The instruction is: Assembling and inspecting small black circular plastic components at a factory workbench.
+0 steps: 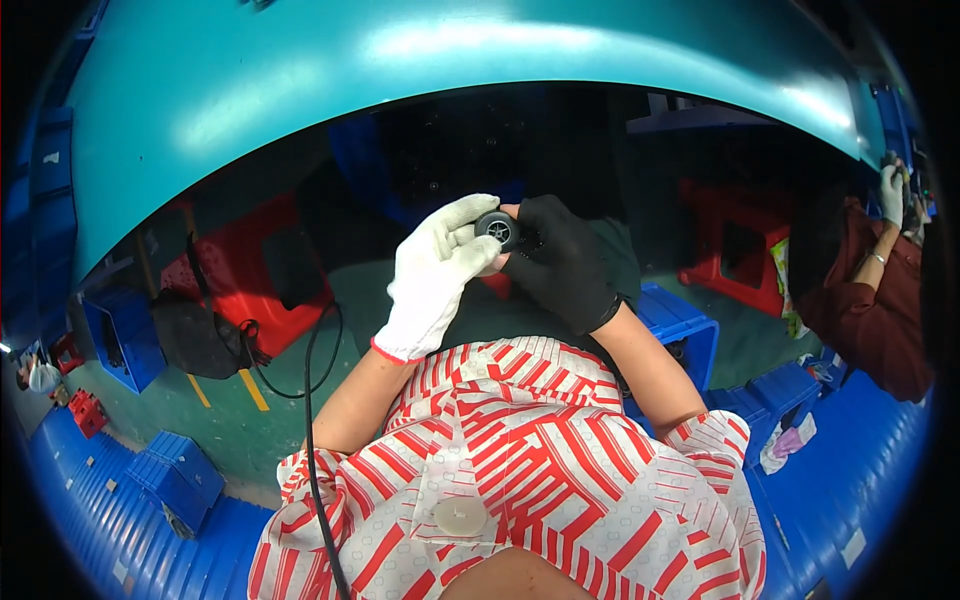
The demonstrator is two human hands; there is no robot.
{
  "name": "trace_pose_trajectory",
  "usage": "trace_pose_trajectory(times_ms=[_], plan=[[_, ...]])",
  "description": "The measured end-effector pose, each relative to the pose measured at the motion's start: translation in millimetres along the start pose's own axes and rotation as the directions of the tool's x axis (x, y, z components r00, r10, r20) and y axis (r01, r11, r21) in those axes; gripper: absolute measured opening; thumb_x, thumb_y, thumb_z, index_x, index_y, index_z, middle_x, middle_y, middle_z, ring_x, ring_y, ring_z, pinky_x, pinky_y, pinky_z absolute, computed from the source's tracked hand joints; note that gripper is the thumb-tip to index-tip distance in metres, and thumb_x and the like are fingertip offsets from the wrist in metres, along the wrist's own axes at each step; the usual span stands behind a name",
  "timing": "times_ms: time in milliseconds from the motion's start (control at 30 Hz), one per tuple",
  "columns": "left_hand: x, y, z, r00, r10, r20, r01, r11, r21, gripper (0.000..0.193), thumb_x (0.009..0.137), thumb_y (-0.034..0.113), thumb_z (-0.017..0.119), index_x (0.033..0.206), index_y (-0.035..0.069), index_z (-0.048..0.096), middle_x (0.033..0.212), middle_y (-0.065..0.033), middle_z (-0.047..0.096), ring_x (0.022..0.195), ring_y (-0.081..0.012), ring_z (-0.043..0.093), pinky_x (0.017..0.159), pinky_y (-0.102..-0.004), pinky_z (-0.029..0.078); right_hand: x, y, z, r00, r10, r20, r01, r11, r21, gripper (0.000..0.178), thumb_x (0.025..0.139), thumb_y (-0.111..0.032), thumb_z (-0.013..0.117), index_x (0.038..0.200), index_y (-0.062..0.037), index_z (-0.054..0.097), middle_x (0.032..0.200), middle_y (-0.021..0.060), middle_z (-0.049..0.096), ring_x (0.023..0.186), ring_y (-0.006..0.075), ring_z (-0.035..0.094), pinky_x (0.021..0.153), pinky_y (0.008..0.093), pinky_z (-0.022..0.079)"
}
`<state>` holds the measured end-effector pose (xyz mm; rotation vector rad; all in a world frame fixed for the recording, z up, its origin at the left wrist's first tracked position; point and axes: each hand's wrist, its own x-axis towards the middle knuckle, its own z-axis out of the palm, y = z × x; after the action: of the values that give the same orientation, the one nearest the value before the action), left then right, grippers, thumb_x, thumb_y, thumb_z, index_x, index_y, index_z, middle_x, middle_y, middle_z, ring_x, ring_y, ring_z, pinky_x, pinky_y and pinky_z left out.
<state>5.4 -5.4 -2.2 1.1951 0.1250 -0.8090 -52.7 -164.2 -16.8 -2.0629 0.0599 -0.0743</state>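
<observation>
A small black toy wheel [497, 232] with a silver spoked hub is held up in front of my body, between both hands. My left hand [440, 265], in a white knit glove with a red cuff edge, pinches the wheel from its left side with thumb and fingers. From the right, my right hand [565, 262], in a black glove with bare fingertips, closes on the wheel's other edge. The hub side faces up toward me. What lies behind the wheel, between the fingers, is hidden.
A teal table [300, 90] curves across the far side. Red stools [265, 265] stand left and right below it. Blue bins [125, 335] sit on the green floor. A black cable [312, 440] hangs at my left. Another person [870, 290] works at far right.
</observation>
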Motion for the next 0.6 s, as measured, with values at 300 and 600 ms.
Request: trace_pose_trajectory(times_ms=[300,600], plan=[[6,2,-6,0.998,-0.013,0.059,0.012,1.0,0.022,0.049,0.081,0.004,0.062,0.127,-0.006,0.048,0.115,-0.0169,0.058,0.098,-0.0208,0.063,0.084,-0.0292,0.053,1,2,0,1.0,0.021,-0.021,-0.015,0.963,0.268,0.034,0.077,-0.014,0.072,0.107,-0.0044,0.06,0.096,0.0117,0.059,0.081,0.0234,0.061,0.07,0.0303,0.049],[-1,-5,1,0.979,0.189,0.077,-0.2,0.965,0.167,0.057,0.082,-0.001,0.062,0.135,-0.001,0.04,0.123,-0.0209,0.055,0.107,-0.0229,0.06,0.09,-0.0289,0.049,-5,6,-5,0.999,-0.022,-0.032,0.028,0.978,0.206,0.028,0.081,-0.007,0.067,0.108,-0.0047,0.061,0.105,0.0128,0.059,0.089,0.0254,0.061,0.075,0.0316,0.05]])
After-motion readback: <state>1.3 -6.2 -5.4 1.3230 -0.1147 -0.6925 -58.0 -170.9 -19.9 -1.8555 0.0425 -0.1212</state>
